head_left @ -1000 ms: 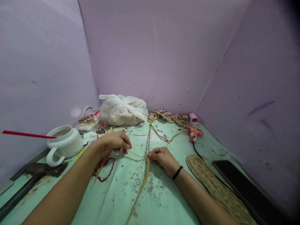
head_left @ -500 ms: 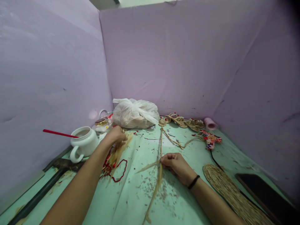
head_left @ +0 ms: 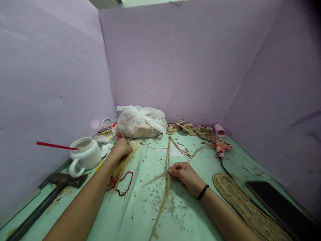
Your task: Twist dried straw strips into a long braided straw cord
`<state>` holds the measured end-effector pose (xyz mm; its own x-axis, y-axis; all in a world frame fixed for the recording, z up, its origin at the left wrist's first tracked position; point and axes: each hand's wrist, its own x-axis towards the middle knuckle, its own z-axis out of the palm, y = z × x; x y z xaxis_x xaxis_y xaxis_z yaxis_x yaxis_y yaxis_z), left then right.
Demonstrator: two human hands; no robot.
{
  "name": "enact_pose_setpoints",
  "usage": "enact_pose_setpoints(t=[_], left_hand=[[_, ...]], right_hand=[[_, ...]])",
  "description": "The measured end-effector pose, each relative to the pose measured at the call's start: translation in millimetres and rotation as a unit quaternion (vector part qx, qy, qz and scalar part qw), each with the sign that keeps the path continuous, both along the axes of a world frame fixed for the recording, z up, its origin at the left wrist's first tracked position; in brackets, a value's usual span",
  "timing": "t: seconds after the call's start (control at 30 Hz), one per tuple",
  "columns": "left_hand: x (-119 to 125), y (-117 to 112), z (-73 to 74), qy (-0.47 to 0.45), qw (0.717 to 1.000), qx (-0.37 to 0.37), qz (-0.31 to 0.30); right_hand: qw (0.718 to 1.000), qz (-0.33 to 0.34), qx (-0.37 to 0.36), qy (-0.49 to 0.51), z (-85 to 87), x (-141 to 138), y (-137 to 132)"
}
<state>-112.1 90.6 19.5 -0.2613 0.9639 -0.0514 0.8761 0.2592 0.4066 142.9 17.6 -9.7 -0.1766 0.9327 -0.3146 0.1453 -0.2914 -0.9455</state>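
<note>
Straw braid lies down the middle of the green bench, its frayed tail nearest and its length running straight away toward the far wall. The right hand is closed tight on it partway along, thumb and fingers pinched together at the braid, knuckles resting on the bench; one loose strand sticks out leftward from that pinch. To the right of the wrist lies a coiled woven mat, and a dark flat slab lies beyond it. Left of the braid, a red cord loops on the bench beside a bundle of loose straw. The left hand sits farther off, palm down, fingers curled onto the far end of that bundle; whether they actually grip it cannot be told. Far left stand a white mug with a red stick in it and, nearer, a hammer. A plastic bag rests against the far wall.
</note>
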Motion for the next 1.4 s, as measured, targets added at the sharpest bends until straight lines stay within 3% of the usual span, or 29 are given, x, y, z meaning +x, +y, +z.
enact_pose_setpoints(t=[0.1, 0.2, 0.33, 0.47, 0.57, 0.7, 1.0, 1.4], left_hand=[[-2, 4, -0.6, -0.023, 0.999, 0.035, -0.02], [3, 2, 6.4, -0.119, 0.992, 0.024, -0.034], [34, -19, 19.0, -0.304, 0.936, -0.109, -0.137], [77, -43, 13.1, -0.337, 0.894, -0.206, -0.213], [98, -50, -2.9, -0.3, 0.907, -0.193, -0.224], [103, -49, -14.4, -0.265, 0.923, -0.155, -0.232], [107, -56, -1.8, -0.285, 0.909, -0.171, -0.25], [118, -52, -7.3, -0.295, 0.925, -0.177, -0.163]], right_hand=[[1.0, 0.0, 0.003, 0.005, -1.0, 0, 1], [1.0, -0.002, 0.005, 0.005, -0.7, 1, 0], [1.0, 0.0, 0.007, 0.004, 1.6, 1, -1], [1.0, -0.006, 0.014, 0.009, 0.5, 1, 0], [1.0, -0.014, 0.021, 0.019, -2.1, 0, 1], [1.0, -0.01, 0.019, 0.019, -2.7, 1, 2], [0.999, -0.005, 0.03, 0.023, -2.0, 2, 1], [0.998, -0.014, 0.038, 0.052, -7.0, 0, 4]])
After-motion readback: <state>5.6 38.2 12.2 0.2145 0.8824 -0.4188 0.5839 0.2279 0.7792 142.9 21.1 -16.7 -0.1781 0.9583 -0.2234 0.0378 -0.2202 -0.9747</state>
